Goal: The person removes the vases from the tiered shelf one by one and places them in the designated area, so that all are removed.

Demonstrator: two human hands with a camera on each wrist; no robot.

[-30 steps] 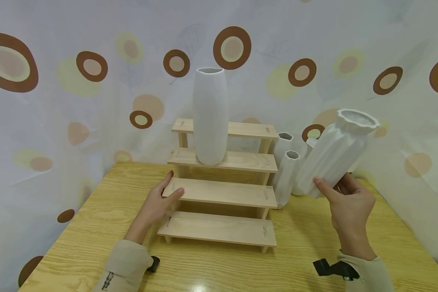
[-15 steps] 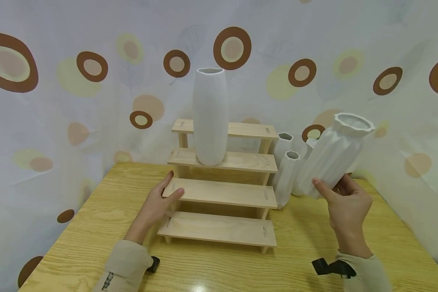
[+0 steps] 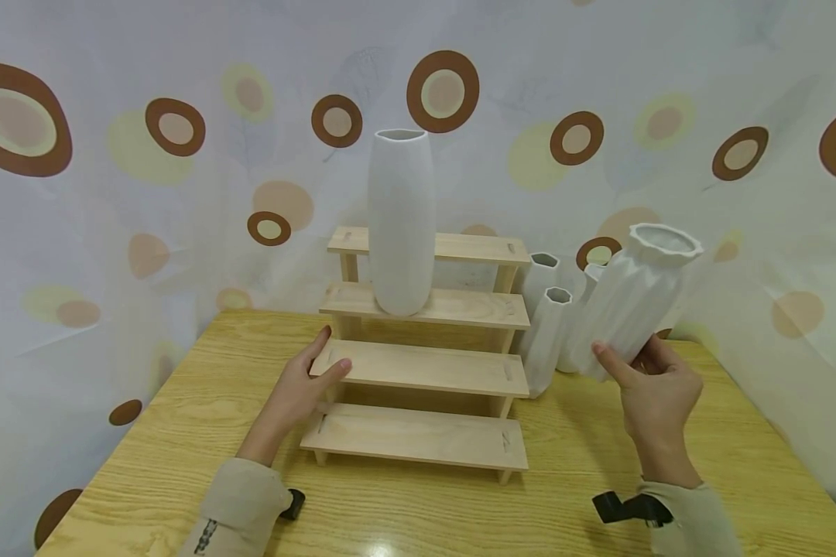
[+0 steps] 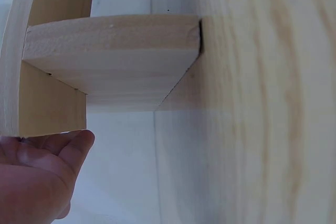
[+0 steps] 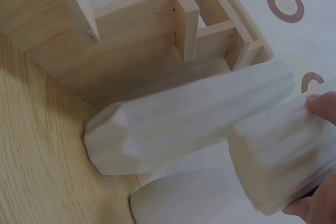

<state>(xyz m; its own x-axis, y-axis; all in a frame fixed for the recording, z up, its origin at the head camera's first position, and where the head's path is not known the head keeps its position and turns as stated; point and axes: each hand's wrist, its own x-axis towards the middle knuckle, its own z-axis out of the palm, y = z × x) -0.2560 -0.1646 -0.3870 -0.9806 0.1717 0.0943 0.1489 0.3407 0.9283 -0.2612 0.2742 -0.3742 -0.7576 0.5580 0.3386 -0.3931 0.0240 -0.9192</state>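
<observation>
Vase (image 3: pixel 630 298) base behind right fingers (image 3: pixel 609 362)

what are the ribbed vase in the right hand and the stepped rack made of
Ribbed vase: looks like matte white ceramic, perhaps plastic; the folded facets show soft shading and no gloss. The right hand grips its base, tilted.

Stepped rack: pale unfinished wood, probably pine; grain lines and slotted joints show, with raw cut edges in the left wrist view. The left hand rests on its left end.
</observation>
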